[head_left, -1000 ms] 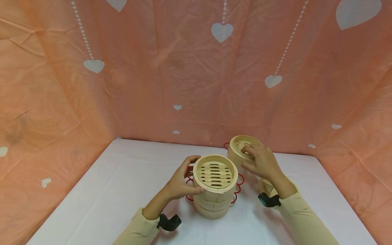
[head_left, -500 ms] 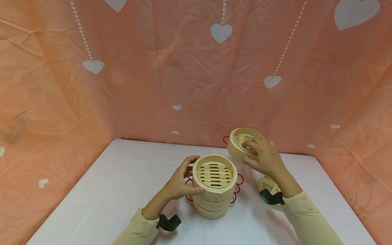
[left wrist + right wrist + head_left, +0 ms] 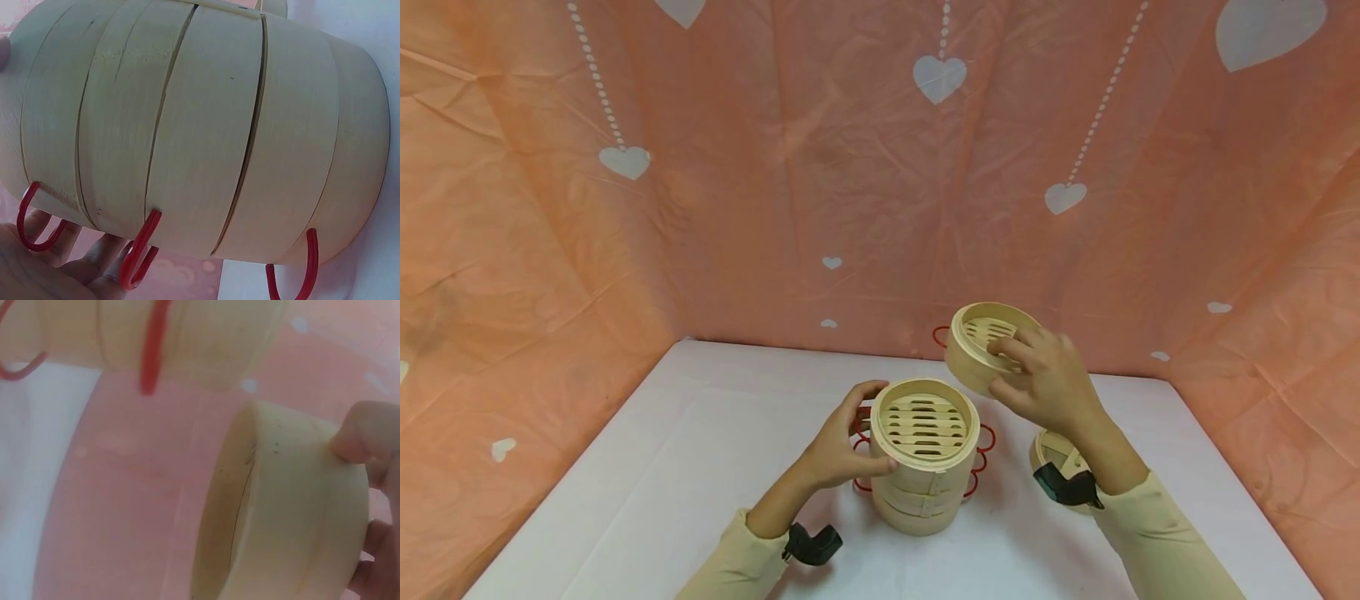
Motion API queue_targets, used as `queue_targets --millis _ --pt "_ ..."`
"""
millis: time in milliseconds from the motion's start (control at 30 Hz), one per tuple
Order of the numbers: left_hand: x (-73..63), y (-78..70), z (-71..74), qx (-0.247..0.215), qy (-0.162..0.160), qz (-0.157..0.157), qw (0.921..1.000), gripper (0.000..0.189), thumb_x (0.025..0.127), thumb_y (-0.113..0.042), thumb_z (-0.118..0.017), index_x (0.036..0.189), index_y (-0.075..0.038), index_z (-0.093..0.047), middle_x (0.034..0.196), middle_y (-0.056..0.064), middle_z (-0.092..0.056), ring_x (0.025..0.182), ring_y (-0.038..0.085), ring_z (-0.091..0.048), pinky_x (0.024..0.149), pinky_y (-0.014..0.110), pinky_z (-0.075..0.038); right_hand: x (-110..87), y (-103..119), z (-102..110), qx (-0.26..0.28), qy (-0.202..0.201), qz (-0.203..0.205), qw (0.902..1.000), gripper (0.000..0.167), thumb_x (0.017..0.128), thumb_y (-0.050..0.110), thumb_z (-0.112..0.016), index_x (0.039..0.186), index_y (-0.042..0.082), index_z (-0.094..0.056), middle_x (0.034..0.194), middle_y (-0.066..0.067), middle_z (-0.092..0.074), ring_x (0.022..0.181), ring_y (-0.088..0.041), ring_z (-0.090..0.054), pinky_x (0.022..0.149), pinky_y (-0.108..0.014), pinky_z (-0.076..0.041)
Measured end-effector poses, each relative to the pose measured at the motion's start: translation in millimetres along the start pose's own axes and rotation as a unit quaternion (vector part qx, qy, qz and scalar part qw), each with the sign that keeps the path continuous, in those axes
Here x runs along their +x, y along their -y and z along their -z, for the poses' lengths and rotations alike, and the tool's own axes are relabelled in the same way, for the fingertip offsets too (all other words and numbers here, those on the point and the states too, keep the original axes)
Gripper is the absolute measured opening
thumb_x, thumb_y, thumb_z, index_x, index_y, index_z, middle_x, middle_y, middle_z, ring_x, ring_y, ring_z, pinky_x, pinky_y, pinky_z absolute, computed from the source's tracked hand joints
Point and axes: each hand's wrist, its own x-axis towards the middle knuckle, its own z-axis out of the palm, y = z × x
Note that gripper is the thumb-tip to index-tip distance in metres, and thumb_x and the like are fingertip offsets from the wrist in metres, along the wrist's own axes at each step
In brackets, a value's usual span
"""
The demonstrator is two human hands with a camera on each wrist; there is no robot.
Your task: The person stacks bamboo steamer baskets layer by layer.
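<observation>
- Head view: your right hand (image 3: 1048,383) pinches bamboo tier (image 3: 967,364) between thumb and fingers.
- Probably light, stiff; grip its edge.
- Left hand (image 3: 838,450) curls wide round stack (image 3: 919,493); far fingertips unclear.

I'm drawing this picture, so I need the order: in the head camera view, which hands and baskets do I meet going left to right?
Left hand → stack of bamboo steamer baskets → single bamboo steamer basket → right hand.
</observation>
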Motion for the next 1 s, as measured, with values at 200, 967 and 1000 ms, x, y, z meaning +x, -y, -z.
queue_targets --millis 200,967,1000 --pt "0.1 -0.2 -0.1 0.0 -0.001 0.0 1.0 0.089 0.068 -0.021 -0.084 0.143 -0.011 -0.036 0.135 0.013 -0.046 0.113 0.026 -0.056 0.094 0.036 -0.049 3.6 10.5 6.6 0.002 -0.014 0.022 0.9997 0.026 0.068 0.025 -0.062 0.091 0.015 -0.069 0.073 0.003 -0.051 0.072 -0.018 -0.048 0.063 -0.038 -0.035" --pt "0.4 -1.9 0.5 -0.007 0.004 -0.018 0.9998 0.091 0.068 -0.015 -0.084 0.144 -0.006 -0.034 0.136 0.016 -0.046 0.111 0.028 -0.059 0.092 0.034 -0.05 7.2 59.8 14.0 0.046 -0.017 0.077 0.9958 0.023 0.07 0.026 -0.062 0.091 0.019 -0.068 0.075 0.007 -0.049 0.074 -0.014 -0.049 0.069 -0.039 -0.038" --pt "0.5 -2.1 0.5 -0.009 0.003 -0.017 0.9998 0.09 0.068 -0.015 -0.083 0.143 -0.007 -0.035 0.135 0.016 -0.046 0.111 0.028 -0.059 0.092 0.033 -0.05 7.1 61.3 13.5 0.047 -0.017 0.08 0.9955 0.023 0.069 0.026 -0.063 0.092 0.019 -0.068 0.075 0.007 -0.049 0.075 -0.014 -0.05 0.069 -0.039 -0.039"
